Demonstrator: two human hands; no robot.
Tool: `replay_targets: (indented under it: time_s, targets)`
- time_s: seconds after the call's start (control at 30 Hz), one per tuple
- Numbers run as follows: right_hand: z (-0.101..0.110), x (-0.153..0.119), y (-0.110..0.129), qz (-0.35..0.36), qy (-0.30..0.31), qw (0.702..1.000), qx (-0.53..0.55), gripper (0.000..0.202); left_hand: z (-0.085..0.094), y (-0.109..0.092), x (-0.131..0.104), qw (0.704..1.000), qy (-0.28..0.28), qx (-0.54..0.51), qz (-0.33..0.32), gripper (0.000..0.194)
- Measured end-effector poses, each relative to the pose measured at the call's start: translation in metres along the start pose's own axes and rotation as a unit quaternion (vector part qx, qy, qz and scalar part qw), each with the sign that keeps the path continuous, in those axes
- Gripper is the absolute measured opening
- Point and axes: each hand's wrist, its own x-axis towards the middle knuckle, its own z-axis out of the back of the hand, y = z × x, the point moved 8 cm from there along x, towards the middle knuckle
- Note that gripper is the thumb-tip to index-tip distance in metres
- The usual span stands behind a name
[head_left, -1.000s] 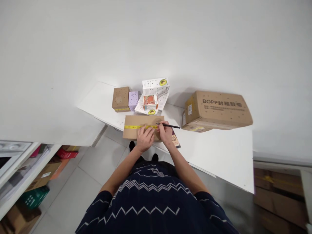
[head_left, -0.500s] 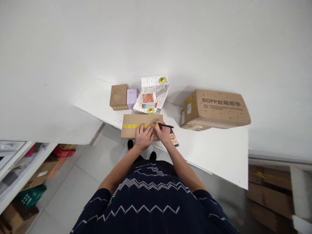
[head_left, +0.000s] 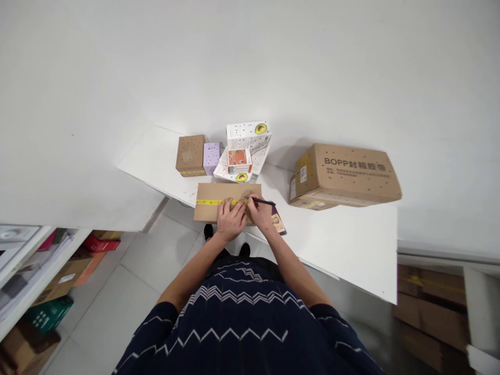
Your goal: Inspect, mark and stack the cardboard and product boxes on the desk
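A flat brown cardboard box (head_left: 207, 211) with a yellow tape strip along its top lies at the near edge of the white table. My left hand (head_left: 232, 219) rests on it, fingers stretched out over the tape. In my right hand (head_left: 261, 211) a black pen (head_left: 265, 202) is gripped, its tip at the box's top near the right end of the tape. Partly behind my right wrist lies a dark booklet with a picture on it (head_left: 278, 223).
Behind the box stand white avocado-print boxes (head_left: 248, 134), a small orange-and-white box (head_left: 239, 161), a lilac box (head_left: 211, 158) and a brown carton (head_left: 190, 154). A large BOPP carton (head_left: 351, 174) sits to the right. Shelves (head_left: 80, 250) with boxes stand at lower left.
The pen's rear end has shifted slightly left as my right hand tilts it. My left hand and the box stay in place.
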Motion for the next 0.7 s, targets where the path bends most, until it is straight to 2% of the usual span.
replay_targets:
  time_s: [0.33,0.57,0.63,0.7]
  targets:
    - [0.002,0.001,0.005,0.005,-0.002,1.000,-0.005,0.022,0.000,0.000,0.000,1.000,-0.003,0.017,-0.007,0.043]
    - [0.000,0.002,0.004,0.004,0.005,1.000,0.002,0.023,0.001,-0.004,-0.001,0.995,-0.004,0.098,-0.027,0.043]
    - [0.002,0.000,0.000,-0.022,-0.015,0.999,0.035,0.023,0.003,-0.005,0.000,0.993,-0.007,0.114,-0.032,0.042]
    - [0.008,-0.005,-0.009,-0.077,-0.044,0.992,0.090,0.023,0.005,-0.007,0.000,0.991,-0.010,0.125,-0.040,0.042]
